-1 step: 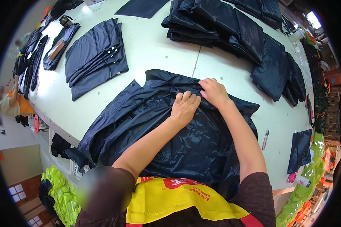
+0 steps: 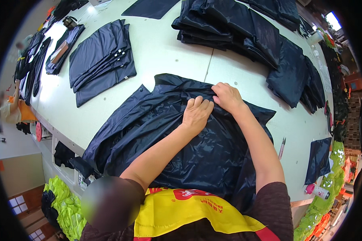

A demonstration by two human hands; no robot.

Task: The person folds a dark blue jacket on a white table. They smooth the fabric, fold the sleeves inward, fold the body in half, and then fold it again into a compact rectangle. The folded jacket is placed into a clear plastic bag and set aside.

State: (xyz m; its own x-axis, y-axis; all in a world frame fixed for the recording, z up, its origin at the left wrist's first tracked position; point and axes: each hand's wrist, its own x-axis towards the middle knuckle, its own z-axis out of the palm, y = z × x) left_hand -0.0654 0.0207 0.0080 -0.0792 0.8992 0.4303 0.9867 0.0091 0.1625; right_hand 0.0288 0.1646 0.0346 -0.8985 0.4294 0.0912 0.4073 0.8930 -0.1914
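A shiny dark navy garment (image 2: 189, 160) lies spread and wrinkled across the near side of the pale table, reaching the table's front edge. My left hand (image 2: 198, 114) is closed on its cloth near the upper middle, fingers curled under and fingertips hidden. Just to the right and slightly farther off, my right hand (image 2: 228, 99) pinches the same garment close to its far edge. Between the two hands the fabric is bunched into small folds. A snap-like dot shows on the garment's left corner.
Folded dark garments (image 2: 102, 60) are stacked at the far left, and a larger pile (image 2: 229, 28) sits at the far right. A slim pointed tool (image 2: 282, 148) lies right of my forearm. Beyond it are a dark cloth piece (image 2: 318, 160) and a bottle (image 2: 318, 191).
Both hands keep their grip on the garment, with only a very slight shift of the forearms to the right.
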